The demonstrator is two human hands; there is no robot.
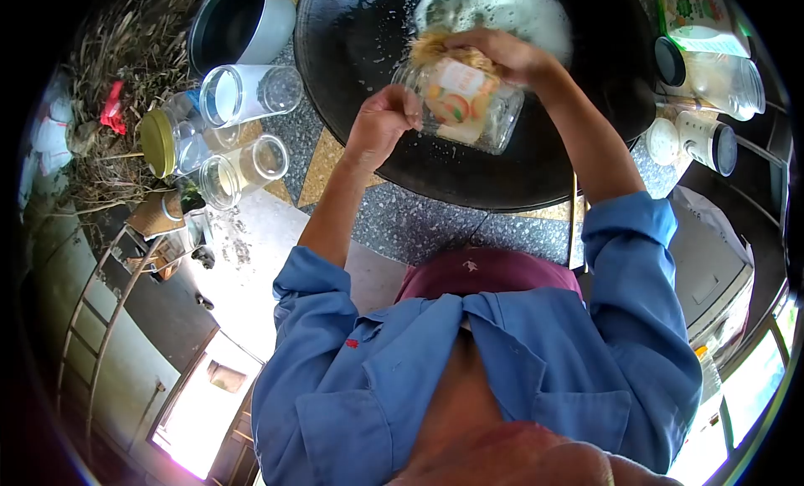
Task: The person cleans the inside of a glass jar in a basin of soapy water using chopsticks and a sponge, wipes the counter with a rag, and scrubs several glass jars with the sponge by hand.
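A clear plastic jar [459, 108] with a paper label picturing orange fruit lies tilted over a large black wok [343, 63]. My left hand [385, 122] is closed on the jar's left end. From above, my right hand [498, 55] presses a yellowish fibrous scrubber [431, 47] against the jar's upper side; the fingers partly hide it. White foamy water [515, 13] sits in the wok behind the hands.
Several clear jars, one with a gold lid [157, 143], and a grey metal pot [243, 25] stand on the left. More jars [724, 84] and a green-white carton [702, 21] are at the right. The speckled counter edge [410, 222] runs before my body.
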